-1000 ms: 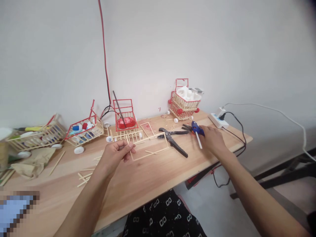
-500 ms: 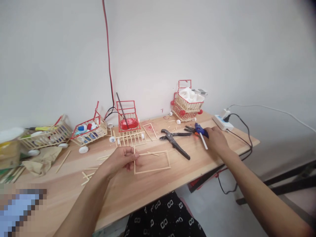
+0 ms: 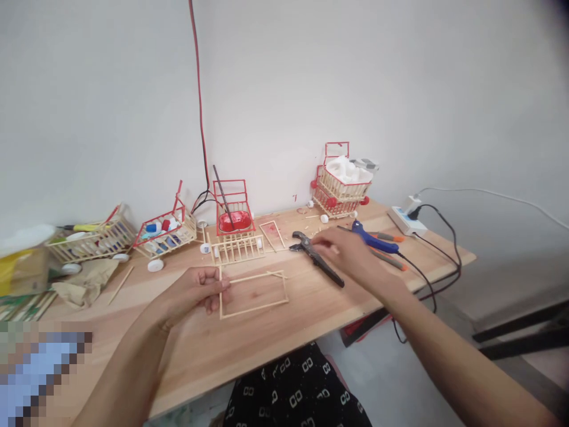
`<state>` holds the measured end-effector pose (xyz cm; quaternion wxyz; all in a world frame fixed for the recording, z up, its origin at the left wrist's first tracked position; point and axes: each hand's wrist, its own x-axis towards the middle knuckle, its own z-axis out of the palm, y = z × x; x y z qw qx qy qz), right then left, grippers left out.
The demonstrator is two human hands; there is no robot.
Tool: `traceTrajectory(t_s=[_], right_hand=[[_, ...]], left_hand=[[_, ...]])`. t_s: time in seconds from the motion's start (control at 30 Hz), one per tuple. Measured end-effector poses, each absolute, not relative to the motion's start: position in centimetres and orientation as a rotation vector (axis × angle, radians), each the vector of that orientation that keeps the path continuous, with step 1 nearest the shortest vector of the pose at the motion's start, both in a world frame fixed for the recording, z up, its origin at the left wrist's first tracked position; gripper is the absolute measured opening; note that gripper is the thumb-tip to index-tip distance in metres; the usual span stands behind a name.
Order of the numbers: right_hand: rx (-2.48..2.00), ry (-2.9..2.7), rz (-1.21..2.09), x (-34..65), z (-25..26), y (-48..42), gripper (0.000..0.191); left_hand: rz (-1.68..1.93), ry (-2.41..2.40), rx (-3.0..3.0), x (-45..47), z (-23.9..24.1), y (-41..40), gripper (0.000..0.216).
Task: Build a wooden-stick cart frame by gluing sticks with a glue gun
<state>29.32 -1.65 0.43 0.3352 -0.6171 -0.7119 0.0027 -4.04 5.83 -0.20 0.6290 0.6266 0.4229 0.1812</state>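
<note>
My left hand (image 3: 195,290) pinches the left edge of a rectangular frame of thin wooden sticks (image 3: 253,293), which lies flat on the wooden table (image 3: 275,338). My right hand (image 3: 344,252) hovers over the black pliers (image 3: 317,258), its fingers loosely curled by the pliers' handles; I cannot see whether it grips them. The blue glue gun (image 3: 371,236) lies on the table behind that hand, untouched.
Stick-built carts stand along the wall: one with a red dish (image 3: 233,216), one with white pieces (image 3: 344,181), two at the left (image 3: 166,231). A ladder-like stick panel (image 3: 235,249) lies nearby. A power strip (image 3: 406,219) with cables sits at the right edge. Loose sticks lie scattered at the left.
My right hand left the glue gun and moved left to the pliers. My left hand lowered the stick frame from the air onto the table.
</note>
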Motion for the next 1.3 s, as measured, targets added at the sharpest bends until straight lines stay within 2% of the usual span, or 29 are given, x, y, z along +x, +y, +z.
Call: traceTrajectory(t_s=[0.17,0.47,0.67,0.97,1.3], right_hand=[[-1.584,-2.137,0.434,23.2,-1.7,2.6,0.006],[-1.861,-2.159,0.283,22.6,-1.2,3.4,0.016],[-1.689,-2.004,0.810,22.3,-0.8,1.8,0.013],[-1.962,-2.018,0.438,18.7,-1.9,-0.4,0.012],[-1.938,-2.201,0.490,19.4,-1.7,0.9,0.016]], left_hand=[[0.508,0.954,1.361,-5.9,0.1,3.7,0.034],[0.741,1.071,1.153,-5.6,-2.5,-0.9,0.039],[0.653,1.114,1.180,-4.1,-3.7,-1.6,0.048],[0.630,1.194,1.333,-4.1,-3.8,-1.9,0.046],[0.646,1.192,1.319,-4.0,-3.8,-2.0,0.042]])
